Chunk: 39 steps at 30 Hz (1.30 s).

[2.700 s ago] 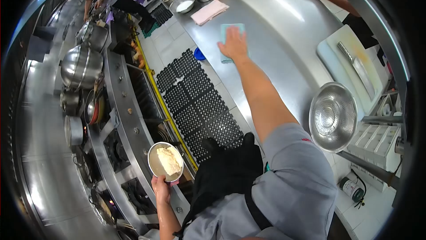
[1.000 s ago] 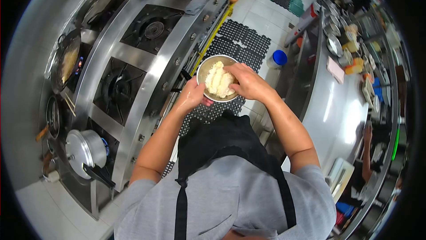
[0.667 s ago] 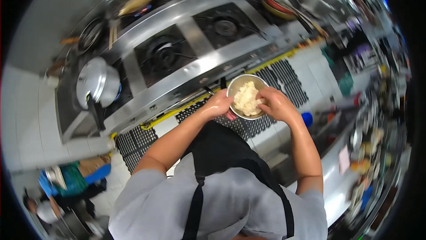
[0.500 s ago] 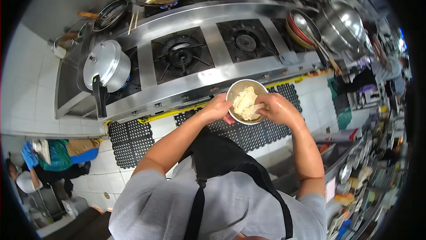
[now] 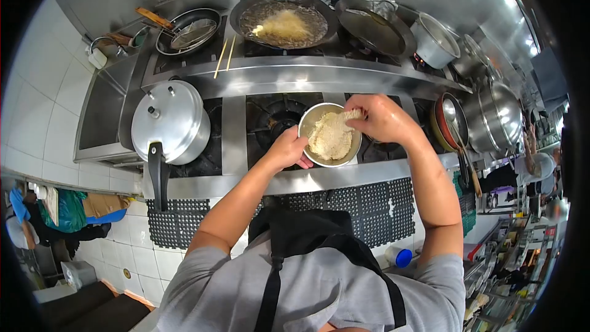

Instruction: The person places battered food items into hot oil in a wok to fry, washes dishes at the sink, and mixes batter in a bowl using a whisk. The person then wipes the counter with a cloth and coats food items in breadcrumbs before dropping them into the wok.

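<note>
A round metal bowl [image 5: 353, 156] is held over the front burners, my left hand [image 5: 287, 149] closed on its left rim. In the bowl lies a flat, pale piece of food coated in crumbs [image 5: 330, 138]. Its upper right end is pinched in the fingers of my right hand [image 5: 382, 121], at the bowl's far right rim. Beyond the bowl, at the back of the stove, a large dark wok [image 5: 330, 19] holds bubbling oil with golden food [image 5: 286, 28] frying in it.
A pressure cooker [image 5: 167, 120] stands front left, its black handle [image 5: 158, 178] jutting over the stove edge. Chopsticks [image 5: 224, 58] lie left of the wok. A second wok [image 5: 375, 28], a pot [image 5: 435, 40] and stacked pans [image 5: 447, 123] line the right. Another person [image 5: 534, 163] stands far right.
My view has tilted up toward the back of the stove. The bowl has moved forward over the burners. My right hand has lifted one end of the crumbed piece toward the far rim.
</note>
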Available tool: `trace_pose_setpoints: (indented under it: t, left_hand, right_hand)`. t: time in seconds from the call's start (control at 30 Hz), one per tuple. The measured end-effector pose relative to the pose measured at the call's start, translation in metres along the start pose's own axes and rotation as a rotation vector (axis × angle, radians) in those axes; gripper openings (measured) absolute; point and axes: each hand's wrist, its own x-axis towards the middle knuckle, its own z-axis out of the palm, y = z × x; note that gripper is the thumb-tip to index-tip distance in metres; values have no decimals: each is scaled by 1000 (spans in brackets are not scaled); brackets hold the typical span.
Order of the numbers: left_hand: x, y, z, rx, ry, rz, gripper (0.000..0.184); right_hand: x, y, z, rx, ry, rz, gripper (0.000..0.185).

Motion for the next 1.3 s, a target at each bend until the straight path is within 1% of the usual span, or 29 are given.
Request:
trace_pose_setpoints:
  t: [0.13,0.17,0.27,0.33,0.4,0.47,0.57,0.63,0.8,0.83,0.87,0.9,0.97,1.0,1.07,1.17,1.2,1.27,1.3]
  left_hand:
    - [21,6,-33,-103,58,32,36]
    - [23,8,-40,-128,73,34,37]
    - [27,3,-55,-180,124,57,37]
    - [28,-4,-63,-205,160,59,38]
    - [28,-11,-71,-261,203,27,39]
    - [33,-21,-80,-276,213,-33,40]
    - [38,-35,-87,-275,262,-31,40]
    - [41,-44,-94,-246,264,-27,41]
    - [47,-63,-102,-337,352,-100,33]
    - [46,-64,-103,-337,356,-91,32]
    - [45,-65,-104,-336,359,-83,31]
    - [43,-67,-104,-337,360,-91,31]
    - [42,-68,-106,-352,362,-73,31]
    - [41,-65,-105,-345,360,-75,31]
    - [39,-56,-104,-319,383,-96,32]
    - [39,-51,-100,-287,349,-102,33]
    - [39,-44,-98,-277,344,-98,33]
    - [39,-31,-91,-287,342,-111,34]
    - [40,-23,-87,-268,342,-108,38]
  right_hand:
    - [77,14,-28,38,2,-60,20]
    - [99,16,-36,57,-35,-33,26]
    - [170,35,-56,48,-44,-70,27]
    - [217,32,-70,-27,-20,-120,27]
    - [276,51,-70,-64,-1,-145,29]
    - [334,71,-63,-206,67,-199,31]
    - [414,99,-34,-242,65,-189,32]
    - [467,129,-1,-248,60,-199,31]
    - [530,171,59,-265,3,-154,26]
    - [538,180,64,-308,63,-188,24]
    - [543,188,71,-350,123,-220,23]
    - [542,189,71,-345,119,-217,23]
    - [535,179,55,-371,285,-144,21]
    - [525,171,42,-369,290,-139,21]
    - [493,149,7,-168,410,-249,22]
    - [412,112,-35,-78,493,-275,25]
    - [381,98,-45,-80,504,-272,25]
    - [313,76,-54,-2,304,-146,21]
    - [283,69,-52,13,248,-184,20]
